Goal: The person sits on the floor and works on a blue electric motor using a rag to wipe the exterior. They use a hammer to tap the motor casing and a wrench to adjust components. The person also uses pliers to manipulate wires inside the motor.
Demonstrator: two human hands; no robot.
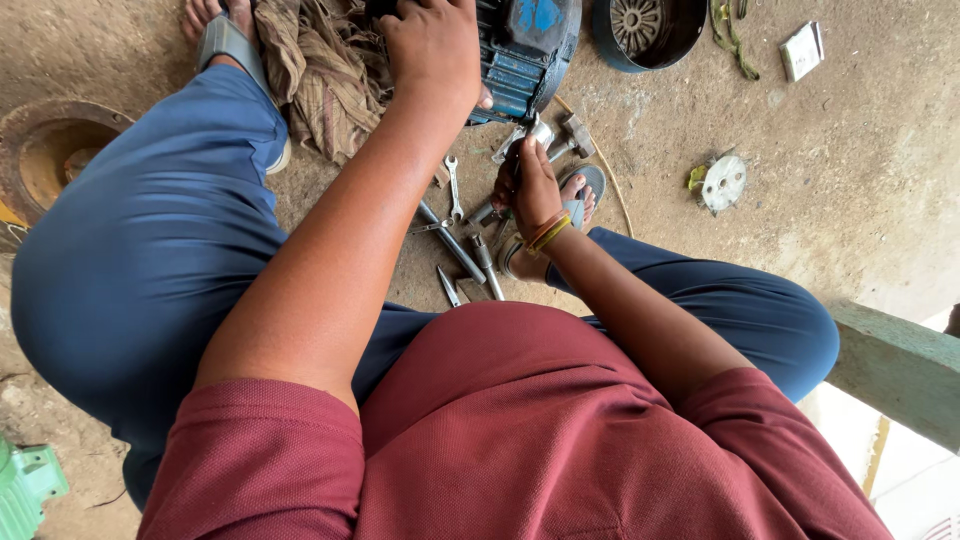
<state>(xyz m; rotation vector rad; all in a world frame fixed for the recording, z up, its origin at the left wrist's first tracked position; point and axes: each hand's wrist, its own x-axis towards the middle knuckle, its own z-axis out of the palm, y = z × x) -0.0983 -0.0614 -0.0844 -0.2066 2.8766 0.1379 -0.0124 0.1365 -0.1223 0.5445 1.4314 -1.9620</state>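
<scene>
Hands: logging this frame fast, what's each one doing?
Left hand: resting on the blue motor, fingers hidden.
Right hand: closed on a metal tool.

Your left hand (432,45) rested on the motor housing (520,55) ahead of you. Your right hand (528,185) gripped a tool just behind it, above wrenches (455,240) lying on the ground between your legs. A hammer (572,135) lay right of the hand, a cloth (320,70) left of the housing.

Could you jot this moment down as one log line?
left hand: resting on blue motor | right hand: gripping a metal tool | spanners on ground
</scene>
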